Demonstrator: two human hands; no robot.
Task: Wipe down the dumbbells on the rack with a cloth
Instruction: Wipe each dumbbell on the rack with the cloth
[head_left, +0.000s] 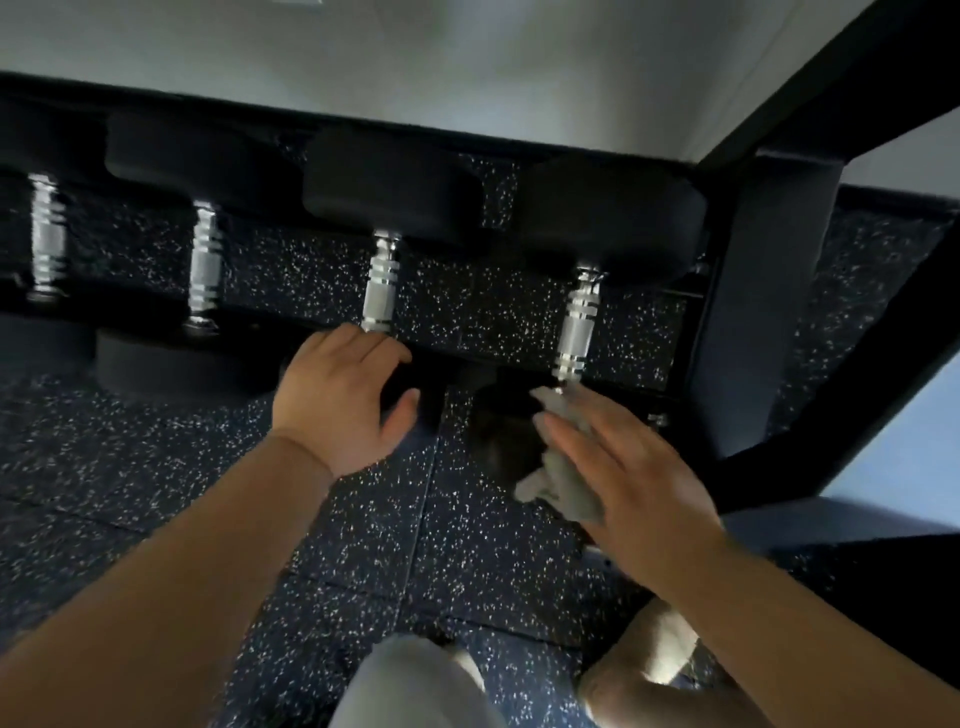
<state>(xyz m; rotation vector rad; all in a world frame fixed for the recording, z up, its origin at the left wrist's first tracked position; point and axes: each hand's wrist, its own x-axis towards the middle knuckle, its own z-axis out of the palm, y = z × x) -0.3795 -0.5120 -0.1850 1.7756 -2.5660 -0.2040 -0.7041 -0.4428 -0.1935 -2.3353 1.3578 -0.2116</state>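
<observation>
Nearest the camera, at the bottom edge, are a grey shorts leg (415, 686) and a bare knee (639, 670), over a black rubber floor flecked with white (363, 519).

From the left, four black-headed dumbbells with ribbed chrome handles lie side by side on the rack. The first dumbbell (48, 234) and second dumbbell (205, 260) have no hand on them. All four long axes run away from the person, with the near heads in shadow.

The left grip (337, 400), a bare hand, cups the near head of the third dumbbell (382, 291). Its fingers curve over the top and its thumb is spread below, which I judge to be a steadying hold.

The right grip (634, 467) has its fingers straight and together, pressing a crumpled grey cloth (566, 493) flat against the near head of the fourth dumbbell (576, 327). The thumb is hidden, so I cannot tell whether it pinches the cloth.

The fourth dumbbell's chrome handle starts just beyond the cloth's far edge and rises straight up the frame from it. The right grip is the nearer hand, so the likely next stroke is forward along that axis.

On the left of this dumbbell, floor shows between the two handles, leaving open room. On the right, the black steel rack upright (763, 312) stands close to the far head, so sideways sweeps have little room.
</observation>
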